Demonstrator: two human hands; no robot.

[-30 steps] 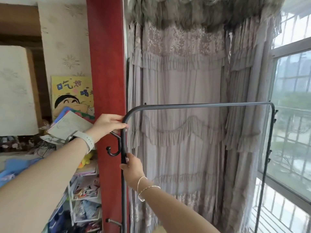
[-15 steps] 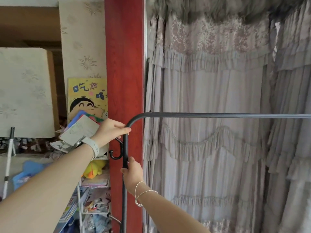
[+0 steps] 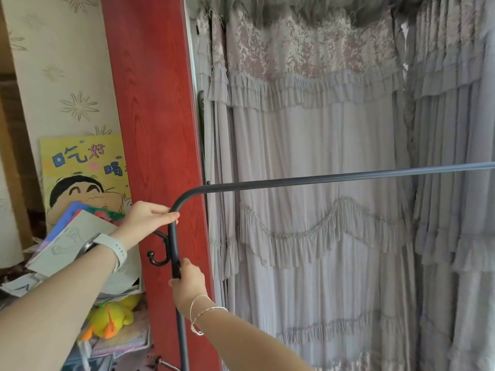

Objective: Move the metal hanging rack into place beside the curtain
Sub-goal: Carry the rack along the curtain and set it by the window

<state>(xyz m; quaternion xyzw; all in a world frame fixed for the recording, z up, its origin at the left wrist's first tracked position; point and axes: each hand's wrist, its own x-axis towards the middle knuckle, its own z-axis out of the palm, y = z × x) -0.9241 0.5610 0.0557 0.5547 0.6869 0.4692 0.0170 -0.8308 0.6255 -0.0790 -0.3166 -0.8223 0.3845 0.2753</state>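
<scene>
Dark metal hanging rack [image 3: 321, 180] upright against the red wooden post [image 3: 155, 129], top bar running rightward across the front of the grey ruffled curtain [image 3: 321, 129], just beside the cloth; touching or not, cannot tell. Left hand [image 3: 146, 219] wrapped over the rounded corner of the frame, fingers curled around the tube, white watch band [image 3: 116, 250] at the wrist. Right hand [image 3: 188, 283] closed around the vertical tube lower down, thin bracelets [image 3: 203, 311] on the wrist. Curled side hook [image 3: 158, 257] jutting leftward between the two grips. Cartoon poster [image 3: 83, 172] on the wallpaper farther left, with stacked papers [image 3: 80, 236] and a yellow plush toy [image 3: 112, 317] below.
</scene>
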